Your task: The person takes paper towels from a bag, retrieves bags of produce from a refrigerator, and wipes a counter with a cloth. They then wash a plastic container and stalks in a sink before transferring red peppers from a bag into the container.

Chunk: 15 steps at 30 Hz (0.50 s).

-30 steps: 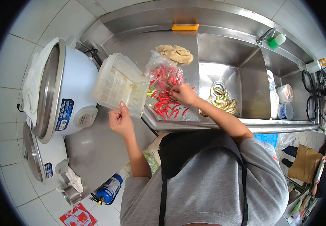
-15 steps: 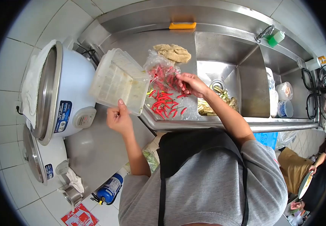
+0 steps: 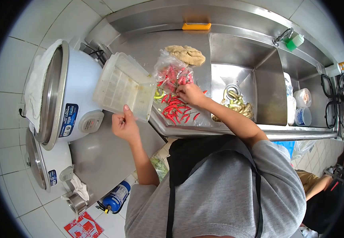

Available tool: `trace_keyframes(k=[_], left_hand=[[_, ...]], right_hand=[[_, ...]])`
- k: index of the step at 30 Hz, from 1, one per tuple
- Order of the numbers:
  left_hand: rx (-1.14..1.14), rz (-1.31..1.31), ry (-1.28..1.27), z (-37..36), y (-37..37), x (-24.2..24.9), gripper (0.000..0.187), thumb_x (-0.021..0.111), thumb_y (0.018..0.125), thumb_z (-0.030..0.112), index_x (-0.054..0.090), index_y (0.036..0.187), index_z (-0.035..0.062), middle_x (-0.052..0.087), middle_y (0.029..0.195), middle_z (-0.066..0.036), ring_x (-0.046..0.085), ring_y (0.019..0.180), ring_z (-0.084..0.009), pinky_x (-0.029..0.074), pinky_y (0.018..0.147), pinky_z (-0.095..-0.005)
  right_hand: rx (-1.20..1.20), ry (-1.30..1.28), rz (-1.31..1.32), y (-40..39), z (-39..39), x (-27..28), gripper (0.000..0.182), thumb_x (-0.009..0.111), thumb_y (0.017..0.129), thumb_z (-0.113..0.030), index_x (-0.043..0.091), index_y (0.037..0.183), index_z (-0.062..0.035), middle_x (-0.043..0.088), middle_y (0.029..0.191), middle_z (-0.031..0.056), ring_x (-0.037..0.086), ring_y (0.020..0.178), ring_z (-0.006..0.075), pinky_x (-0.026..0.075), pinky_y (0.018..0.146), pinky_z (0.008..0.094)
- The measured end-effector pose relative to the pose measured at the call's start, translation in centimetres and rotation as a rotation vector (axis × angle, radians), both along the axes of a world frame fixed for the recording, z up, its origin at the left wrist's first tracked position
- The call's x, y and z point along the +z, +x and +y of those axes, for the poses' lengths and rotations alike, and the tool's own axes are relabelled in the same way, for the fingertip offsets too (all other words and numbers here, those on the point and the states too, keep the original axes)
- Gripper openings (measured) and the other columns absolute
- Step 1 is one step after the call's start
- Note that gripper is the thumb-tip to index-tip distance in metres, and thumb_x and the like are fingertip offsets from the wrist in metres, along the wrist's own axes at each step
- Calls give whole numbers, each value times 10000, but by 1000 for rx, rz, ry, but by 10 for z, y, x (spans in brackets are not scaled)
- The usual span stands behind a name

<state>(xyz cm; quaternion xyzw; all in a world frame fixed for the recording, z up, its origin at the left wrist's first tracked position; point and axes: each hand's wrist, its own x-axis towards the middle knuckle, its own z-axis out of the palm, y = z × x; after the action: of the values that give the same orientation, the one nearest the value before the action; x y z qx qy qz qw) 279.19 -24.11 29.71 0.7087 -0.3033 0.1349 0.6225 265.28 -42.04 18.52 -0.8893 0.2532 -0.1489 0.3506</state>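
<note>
My left hand [image 3: 124,123] grips the near rim of a clear plastic container [image 3: 118,81], thumb over the edge. The container is tilted with its open side toward me, with a few bits stuck to its inner walls. My right hand [image 3: 192,94] reaches over the steel counter, its fingers curled down among red chillies [image 3: 175,109]. I cannot tell what its fingertips hold. Beyond that hand lies a clear plastic bag [image 3: 168,63] with more red chillies in it. Some green chillies [image 3: 159,94] lie at the pile's left side.
A beige cloth [image 3: 186,54] lies behind the bag. The sink [image 3: 235,51] at right holds pale trimmed vegetables [image 3: 239,105]. Large rice cookers [image 3: 80,87] stand at left, near the container. Another person's arm [image 3: 319,186] shows at lower right.
My right hand has moved left and slightly down, from beside the bag onto the loose chillies. My left hand keeps the container nearly in place. The other person has shifted at lower right.
</note>
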Motion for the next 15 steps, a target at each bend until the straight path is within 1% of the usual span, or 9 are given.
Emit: trace_keyframes(k=[2, 3, 5, 6, 9, 11, 13, 14, 15], left_hand=[[13, -13, 3, 1, -1, 2, 367, 653, 796, 124, 384, 557, 52, 445, 447, -15, 390, 427, -52, 300, 423, -187], [14, -13, 4, 0, 0, 3, 367, 653, 796, 124, 384, 557, 52, 445, 447, -15, 390, 427, -52, 300, 423, -187], [14, -26, -9, 0, -1, 4, 365, 650, 798, 120, 384, 558, 52, 446, 449, -18, 404, 430, -51, 310, 425, -188], [16, -24, -9, -1, -1, 4, 365, 650, 798, 120, 384, 558, 52, 446, 449, -18, 404, 430, -51, 310, 425, -188], [11, 12, 0, -7, 1, 4, 368, 653, 795, 120, 382, 555, 50, 442, 449, -14, 394, 429, -51, 312, 428, -187], [-7, 39, -12, -11, 2, 4, 372, 661, 787, 120, 380, 552, 50, 436, 448, -8, 377, 428, -52, 307, 427, -188], [2, 0, 11, -15, 1, 7, 375, 665, 783, 122, 379, 551, 50, 432, 449, -6, 368, 427, -52, 305, 427, -189], [16, -33, 33, -16, 0, 8, 377, 669, 779, 124, 378, 550, 50, 429, 450, -4, 358, 427, -53, 302, 426, -191], [13, -36, 35, -16, 0, 7, 377, 669, 779, 124, 378, 550, 50, 429, 450, -4, 358, 427, -53, 302, 426, -191]], right_hand=[[10, 421, -198, -8, -7, 5, 178, 539, 762, -161, 632, 857, -43, 587, 631, 85, 584, 585, 156, 450, 526, 310], [10, 422, -198, -14, -12, 6, 178, 539, 762, -161, 632, 857, -43, 587, 631, 85, 584, 585, 156, 450, 526, 310], [-155, 922, -358, -29, -23, 7, 147, 530, 782, -151, 604, 829, -32, 586, 644, 48, 527, 528, 99, 425, 467, 266], [-152, 1364, -452, -40, -23, 30, 114, 527, 800, -145, 568, 811, -39, 603, 683, 47, 496, 489, 99, 408, 423, 243], [-221, 1393, -474, -34, -16, 31, 100, 528, 811, -145, 544, 813, -47, 603, 691, 54, 493, 474, 97, 408, 404, 225], [-156, 1297, -298, -24, -9, 30, 97, 553, 807, -143, 577, 792, -51, 604, 687, 53, 501, 483, 79, 390, 384, 205], [-4, 883, 31, -11, 4, 28, 143, 567, 804, -178, 614, 778, -46, 624, 710, 90, 581, 575, 162, 454, 458, 284], [-5, 887, 25, -6, 15, 20, 143, 567, 804, -178, 614, 778, -46, 624, 710, 90, 581, 575, 162, 454, 458, 284], [1, 513, 86, -1, 26, 9, 156, 575, 796, -195, 627, 784, -48, 627, 734, 114, 599, 655, 217, 471, 534, 333]])
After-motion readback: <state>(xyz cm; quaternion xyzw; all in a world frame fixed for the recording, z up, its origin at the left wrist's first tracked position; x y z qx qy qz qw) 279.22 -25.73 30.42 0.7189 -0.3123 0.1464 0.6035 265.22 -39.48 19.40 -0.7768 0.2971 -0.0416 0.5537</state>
